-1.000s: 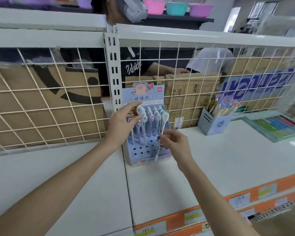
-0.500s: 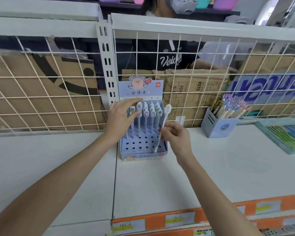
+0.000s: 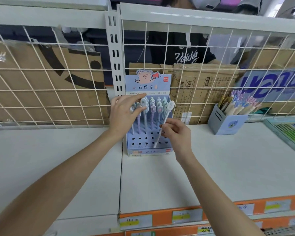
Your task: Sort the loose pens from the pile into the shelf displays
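Both forearms are bare to the frame edge; no sleeve shows. Left hand (image 3: 124, 113) and right hand (image 3: 177, 133) carry no gloves, rings, watch or bands. Fingernails are short and unpainted.

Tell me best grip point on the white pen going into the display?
Mid-barrel, pinched from the right, as the right hand does now. The white pen leans with its bulky cap up against neighbouring pens and its tip down at the pen display holes, leaving only the barrel free.
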